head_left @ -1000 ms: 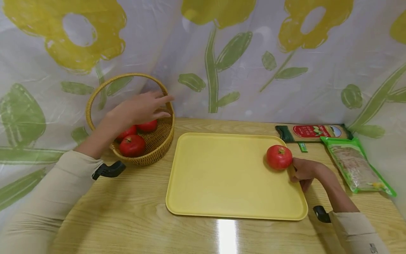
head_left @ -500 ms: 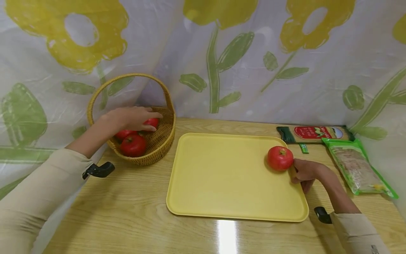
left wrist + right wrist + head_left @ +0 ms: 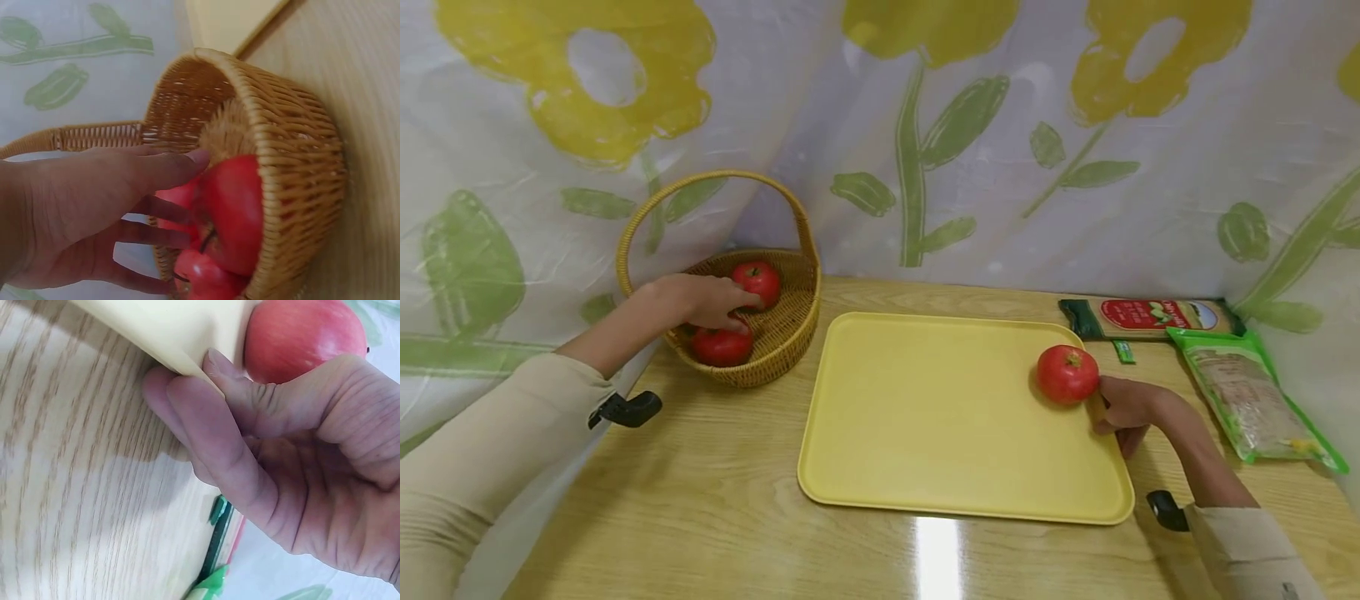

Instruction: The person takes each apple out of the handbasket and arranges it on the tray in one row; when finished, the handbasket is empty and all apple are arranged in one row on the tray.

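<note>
Left hand (image 3: 707, 302) has dropped from above the wicker basket (image 3: 300, 150) to down among the fruit inside; right hand (image 3: 1126, 408) is unchanged at the tray's edge. Whole view has drifted a little, likely head movement.

Left: thumb and fingers spread apart, loosely bent, thumb tip just beside the large red fruit (image 3: 234, 206). No firm hold seen; contact cannot be told for certain. Wrist view gives three fruits crowded against one wall; from the head, the far fruit (image 3: 757, 282) and near fruit (image 3: 722, 346) show, the third lost under the hand.

Right: thumb above, fingers beneath, pinching the rim of the yellow tray (image 3: 925, 417), which lies flat on the bench (image 3: 700, 500). A lone red fruit (image 3: 1067, 374) sits on the tray by that hand.

Handling, as judged: settle on one fruit, wrap thumb and fingers round its widest part, and have the grip firm before any lift. Skin looks smooth and could slip from fingertips alone. Neighbours lie close and may roll if nudged. Handle arches over the opening, so any way out should clear both it and the rim. Right hand best kept light, level: a tilted tray could send its fruit rolling.
</note>
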### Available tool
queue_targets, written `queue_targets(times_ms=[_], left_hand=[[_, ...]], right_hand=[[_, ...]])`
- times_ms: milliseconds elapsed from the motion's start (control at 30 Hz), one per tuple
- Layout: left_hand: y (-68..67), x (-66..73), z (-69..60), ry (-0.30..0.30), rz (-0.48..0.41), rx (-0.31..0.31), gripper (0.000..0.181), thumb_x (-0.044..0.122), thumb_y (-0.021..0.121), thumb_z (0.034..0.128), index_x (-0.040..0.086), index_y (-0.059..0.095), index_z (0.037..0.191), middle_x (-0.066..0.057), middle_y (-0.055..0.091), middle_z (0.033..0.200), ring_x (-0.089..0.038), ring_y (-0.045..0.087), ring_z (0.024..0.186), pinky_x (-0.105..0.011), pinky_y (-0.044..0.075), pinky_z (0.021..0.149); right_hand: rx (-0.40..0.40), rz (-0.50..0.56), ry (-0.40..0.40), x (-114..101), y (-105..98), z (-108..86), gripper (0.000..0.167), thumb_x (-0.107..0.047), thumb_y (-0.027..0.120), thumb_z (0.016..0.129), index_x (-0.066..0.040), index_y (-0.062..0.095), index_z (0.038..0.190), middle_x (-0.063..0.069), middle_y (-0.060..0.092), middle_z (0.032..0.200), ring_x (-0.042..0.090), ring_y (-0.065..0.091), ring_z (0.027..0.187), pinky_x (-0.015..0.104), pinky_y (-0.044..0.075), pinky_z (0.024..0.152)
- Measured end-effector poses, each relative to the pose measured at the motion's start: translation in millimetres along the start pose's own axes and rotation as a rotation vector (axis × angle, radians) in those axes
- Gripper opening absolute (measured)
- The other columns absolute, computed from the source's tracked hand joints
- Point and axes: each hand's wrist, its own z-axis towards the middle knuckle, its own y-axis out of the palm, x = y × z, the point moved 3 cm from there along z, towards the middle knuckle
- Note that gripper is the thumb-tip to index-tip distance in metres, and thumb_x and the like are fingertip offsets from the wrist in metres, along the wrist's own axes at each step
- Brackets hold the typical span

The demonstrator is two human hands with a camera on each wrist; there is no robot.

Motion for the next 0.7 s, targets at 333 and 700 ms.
queue_targets(times_ms=[333, 700], left_hand=[[7.5, -7.6, -3.5, 0.018, -0.037, -0.042, 0.064, 0.040, 0.071, 0.0990, 0.006, 0.052, 0.150, -0.025, 0.056, 0.151, -0.048, 0.050, 0.142, -0.063, 0.043, 0.115], [23.3, -9.6, -4.7, 0.022, -0.101, -0.011, 0.082, 0.037, 0.086, 0.0856, -0.001, 0.049, 0.148, -0.030, 0.043, 0.158, -0.054, 0.041, 0.145, -0.070, 0.039, 0.114]], right_hand=[[0.017, 0.003, -0.011, -1, 2, -1.7, 0.048, -0.002, 0.063, 0.100, 0.016, 0.034, 0.134, 0.023, 0.069, 0.099, 0.029, 0.077, 0.070, 0.041, 0.065, 0.065], [0.016, 0.018, -0.002, 1, 2, -1.1, 0.054, -0.001, 0.062, 0.100, 0.017, 0.028, 0.138, 0.024, 0.068, 0.100, 0.028, 0.076, 0.069, 0.041, 0.065, 0.064]])
